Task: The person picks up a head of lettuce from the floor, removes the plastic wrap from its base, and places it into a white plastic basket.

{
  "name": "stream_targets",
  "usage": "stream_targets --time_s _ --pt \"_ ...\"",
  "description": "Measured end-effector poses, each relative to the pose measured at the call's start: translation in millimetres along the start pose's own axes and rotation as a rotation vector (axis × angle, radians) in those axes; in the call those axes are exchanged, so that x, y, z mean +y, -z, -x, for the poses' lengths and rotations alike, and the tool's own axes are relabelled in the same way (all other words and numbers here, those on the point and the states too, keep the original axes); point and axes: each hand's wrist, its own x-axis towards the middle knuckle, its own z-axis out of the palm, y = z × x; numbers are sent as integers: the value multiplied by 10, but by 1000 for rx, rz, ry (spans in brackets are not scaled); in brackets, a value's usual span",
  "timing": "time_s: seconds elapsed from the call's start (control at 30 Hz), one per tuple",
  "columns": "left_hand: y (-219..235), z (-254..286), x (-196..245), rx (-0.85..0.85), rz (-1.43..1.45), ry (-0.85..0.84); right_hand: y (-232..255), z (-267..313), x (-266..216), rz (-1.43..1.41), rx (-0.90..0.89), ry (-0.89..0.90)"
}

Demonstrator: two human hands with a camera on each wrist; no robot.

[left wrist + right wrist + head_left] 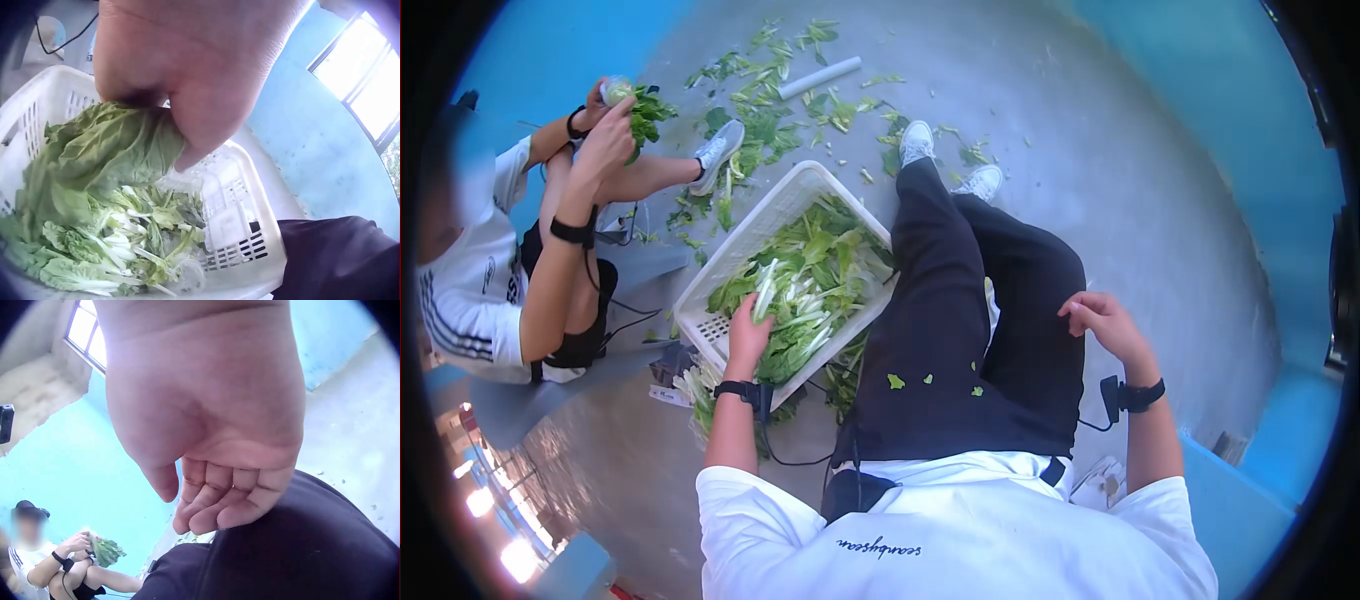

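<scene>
My left hand [749, 334] is over the near left part of a white plastic basket [703, 283] and grips a leafy green [119, 147]. The left wrist view shows the leaves hanging below the palm, with the fingertips mostly hidden behind them. Loose leafy greens [820, 250] with pale stalks fill the basket. My right hand [1103, 322] is beside my right thigh, its fingers loosely curled, holding nothing. In the right wrist view its palm [212, 425] shows bare above the dark trousers [300, 544].
Another person [475, 290] sits at the left, holding a bunch of greens [648, 118]. Trimmed leaves [765, 130] and a grey-white tube [820, 77] lie on the floor beyond the basket. More greens [700, 395] lie beside the basket's near side. Small leaf bits [896, 381] dot my trousers.
</scene>
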Motion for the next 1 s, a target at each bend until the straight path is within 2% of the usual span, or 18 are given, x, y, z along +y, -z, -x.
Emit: stream_targets --time_s 0.1,0.13,0.17,0.23,0.27,0.33,0.43,0.5,0.6,0.63,0.67,0.77,0.87,1.0 --pt "38 102 -181 -28 -19 139 -47 174 23 25 11 63" --pt "22 122 -211 20 -36 45 -45 207 11 32 19 79" --pt "-8 163 -231 -21 117 138 -36 232 -13 38 27 95" --pt "121 256 301 -132 417 307 -111 344 -163 86 28 117" --pt "211 317 587 -199 544 228 -165 384 -272 110 29 128" --pt "397 438 1246 -311 737 181 -306 426 -537 87 -68 186" --pt "586 662 2232 -475 843 123 -584 435 -778 137 -173 357" --pt "672 815 2755 -564 805 44 -868 458 -1028 39 -187 471" --pt "662 941 3202 -577 749 -126 -1191 445 -1279 -62 -130 505" --pt "661 964 3305 -560 691 -195 -1234 422 -1309 -55 -119 528" --pt "636 970 3376 -587 721 -156 -1234 425 -1338 -48 -46 505" --pt "604 938 3520 -666 797 -91 -1144 364 -1242 -99 -10 465" --pt "504 891 3444 -788 946 -86 -1061 288 -1167 -229 -73 427" --pt "398 828 3370 -841 1144 -29 -1035 200 -1129 -341 -80 401"
